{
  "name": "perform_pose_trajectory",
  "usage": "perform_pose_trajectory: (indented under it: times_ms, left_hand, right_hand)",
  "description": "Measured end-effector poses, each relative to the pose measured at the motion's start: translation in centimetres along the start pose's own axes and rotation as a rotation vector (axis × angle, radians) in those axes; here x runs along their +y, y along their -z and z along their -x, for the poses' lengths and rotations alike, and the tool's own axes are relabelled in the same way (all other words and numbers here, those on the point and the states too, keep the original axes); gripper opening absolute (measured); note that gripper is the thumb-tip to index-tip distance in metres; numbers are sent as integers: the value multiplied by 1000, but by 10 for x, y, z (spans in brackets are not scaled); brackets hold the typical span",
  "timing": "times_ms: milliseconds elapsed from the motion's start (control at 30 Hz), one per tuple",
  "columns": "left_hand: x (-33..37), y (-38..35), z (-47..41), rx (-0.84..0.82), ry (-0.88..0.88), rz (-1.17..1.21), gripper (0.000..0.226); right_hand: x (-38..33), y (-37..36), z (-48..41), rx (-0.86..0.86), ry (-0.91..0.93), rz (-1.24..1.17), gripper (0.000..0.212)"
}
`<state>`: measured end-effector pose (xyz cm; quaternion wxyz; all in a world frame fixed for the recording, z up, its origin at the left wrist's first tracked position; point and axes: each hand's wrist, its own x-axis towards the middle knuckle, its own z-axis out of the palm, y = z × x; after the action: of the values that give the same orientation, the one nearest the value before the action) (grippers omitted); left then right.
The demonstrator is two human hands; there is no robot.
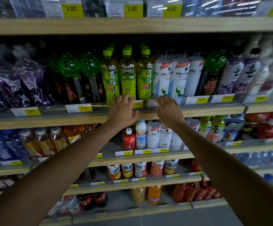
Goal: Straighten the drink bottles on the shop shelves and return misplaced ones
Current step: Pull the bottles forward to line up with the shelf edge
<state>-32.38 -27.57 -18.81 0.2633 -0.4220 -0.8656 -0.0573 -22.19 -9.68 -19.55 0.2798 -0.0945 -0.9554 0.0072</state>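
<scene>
You were straightening: left grip (122, 110) and right grip (169, 110) lay open, fingers spread, holding nothing, at the shelf (51, 120) lip below the green tea bottles (110, 79). Next, the middle bottle (127, 75) probably needed its label turned forward.

left grip (122, 110) flat before green tea bottles (127, 75) | right grip (169, 110) flat over shelf edge (51, 121)

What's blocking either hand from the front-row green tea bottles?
Only the clear price rail along the shelf edge, low across the green tea bottles. Left hand and right hand reach over it.
</scene>
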Motion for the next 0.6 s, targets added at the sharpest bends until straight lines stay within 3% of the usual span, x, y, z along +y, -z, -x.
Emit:
perform_pose_trajectory:
  times_ms: [367,467,600]
  left_hand:
    - [144,-17,-86,-17,-161,-30,56]
    - [176,-30,-98,-36,-182,-54,56]
    - [197,-38,-106,-31,-86,-36,44]
  right_hand:
    - [144,53,32,105,-267,15,42]
    - [178,67,28,166,-248,7,39]
    - [206,85,9,272,-214,-56,44]
